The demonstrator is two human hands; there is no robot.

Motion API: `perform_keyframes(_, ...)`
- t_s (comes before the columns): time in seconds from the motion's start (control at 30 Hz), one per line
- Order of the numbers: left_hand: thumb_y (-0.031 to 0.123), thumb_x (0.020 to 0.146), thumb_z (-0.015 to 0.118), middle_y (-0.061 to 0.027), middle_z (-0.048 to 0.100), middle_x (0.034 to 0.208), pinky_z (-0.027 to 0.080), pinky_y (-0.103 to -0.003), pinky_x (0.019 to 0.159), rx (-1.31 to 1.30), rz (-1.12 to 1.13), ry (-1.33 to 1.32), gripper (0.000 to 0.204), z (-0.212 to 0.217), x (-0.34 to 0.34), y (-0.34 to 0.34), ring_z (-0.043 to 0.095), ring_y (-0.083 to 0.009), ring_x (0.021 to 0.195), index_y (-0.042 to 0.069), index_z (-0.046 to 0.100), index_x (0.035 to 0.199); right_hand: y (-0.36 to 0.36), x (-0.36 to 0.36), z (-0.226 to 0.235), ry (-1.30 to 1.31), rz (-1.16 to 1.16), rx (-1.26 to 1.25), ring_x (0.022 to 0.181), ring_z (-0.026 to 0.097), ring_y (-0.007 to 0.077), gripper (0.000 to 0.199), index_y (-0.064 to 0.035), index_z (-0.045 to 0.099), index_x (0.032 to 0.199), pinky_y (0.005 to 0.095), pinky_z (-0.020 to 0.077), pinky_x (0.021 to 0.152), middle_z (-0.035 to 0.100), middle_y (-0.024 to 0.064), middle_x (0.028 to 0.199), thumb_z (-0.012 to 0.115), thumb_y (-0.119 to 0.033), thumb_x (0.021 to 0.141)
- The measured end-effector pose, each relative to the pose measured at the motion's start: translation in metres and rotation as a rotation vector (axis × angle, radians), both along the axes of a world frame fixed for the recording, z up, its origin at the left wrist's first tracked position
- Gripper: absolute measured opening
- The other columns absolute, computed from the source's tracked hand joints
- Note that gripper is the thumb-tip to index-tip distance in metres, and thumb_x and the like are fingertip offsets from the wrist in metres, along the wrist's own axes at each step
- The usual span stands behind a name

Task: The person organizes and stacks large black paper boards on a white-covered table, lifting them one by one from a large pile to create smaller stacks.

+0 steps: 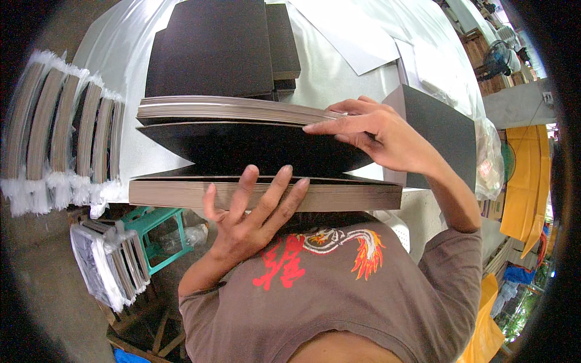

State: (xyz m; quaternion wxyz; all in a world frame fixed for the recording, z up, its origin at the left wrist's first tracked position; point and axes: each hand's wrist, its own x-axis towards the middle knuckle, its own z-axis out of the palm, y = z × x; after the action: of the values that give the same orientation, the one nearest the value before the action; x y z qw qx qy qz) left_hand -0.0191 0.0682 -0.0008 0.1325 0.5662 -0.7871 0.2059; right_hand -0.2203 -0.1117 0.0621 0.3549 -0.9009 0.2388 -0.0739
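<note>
The left hand (251,209) lay with fingers spread against the near edge of the lower stack of dark sheets (266,195). The right hand (375,130), fingers extended, pressed flat on the lifted upper bundle (230,110). Between both hands, one black sheet (254,148) bowed open.

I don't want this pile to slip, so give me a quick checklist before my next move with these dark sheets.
1. Left hand braced on the lower stack front edge: ok.
2. Right hand fingertips pinning the lifted upper stack: ok.
3. Gap open over the black sheet: ok.
4. Lower stack edges flush: ok.
5. Lower stack fully supported by the table: cannot tell.
</note>
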Motion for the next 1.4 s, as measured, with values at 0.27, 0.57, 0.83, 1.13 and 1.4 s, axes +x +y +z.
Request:
perform_keyframes(0.27,0.036,0.090,0.047,0.0017,0.040,0.142,0.013,-0.056,0.097,0.045,0.039,0.081,0.038,-0.001,-0.005,-0.001,0.024,-0.0357,0.135,0.040,0.049,0.127,0.006,-0.004,0.006,0.088,0.016,-0.072,0.111,0.048,0.0327,0.040,-0.0198,0.064,0.115,0.0401,0.0403,0.093,0.051,0.0197,0.122,0.067,-0.012,0.076)
perform_keyframes(0.57,0.035,0.087,0.050,0.0051,0.040,0.142,0.015,-0.058,0.097,-0.208,0.012,0.063,0.040,-0.020,-0.001,-0.004,0.027,-0.0309,0.132,0.040,0.050,0.127,0.001,0.000,0.002,0.037,0.060,-0.053,0.112,0.049,0.0323,0.035,-0.0171,0.065,0.111,0.0402,0.0370,0.096,0.057,0.0166,0.116,0.064,-0.011,0.077)
perform_keyframes(0.83,0.035,0.086,0.051,0.0098,0.041,0.141,0.018,-0.057,0.095,-0.005,0.002,0.022,0.040,-0.002,-0.002,0.002,0.026,-0.0292,0.134,0.036,0.051,0.126,0.005,-0.002,0.004,0.115,0.054,-0.059,0.112,0.047,0.0343,0.038,-0.0191,0.065,0.112,0.0402,0.0386,0.094,0.050,0.0190,0.124,0.069,-0.019,0.074)
perform_keyframes(1.13,0.037,0.088,0.050,0.0092,0.042,0.140,0.015,-0.058,0.096,-0.133,-0.003,-0.001,0.040,-0.020,0.001,0.003,0.023,-0.0283,0.134,0.037,0.049,0.128,-0.002,0.002,0.002,0.046,0.054,0.089,0.110,0.049,0.0329,0.031,-0.0187,0.067,0.108,0.0401,0.0365,0.095,0.055,0.0187,0.117,0.066,-0.018,0.077)
perform_keyframes(1.4,0.040,0.088,0.048,0.0102,0.045,0.137,0.014,-0.058,0.099,-0.082,0.041,-0.023,0.040,-0.010,-0.002,0.005,0.024,-0.0275,0.134,0.038,0.048,0.128,0.006,0.003,0.004,0.077,0.046,-0.019,0.111,0.049,0.0322,0.027,-0.0188,0.067,0.108,0.0400,0.0357,0.095,0.056,0.0184,0.115,0.063,-0.018,0.080)
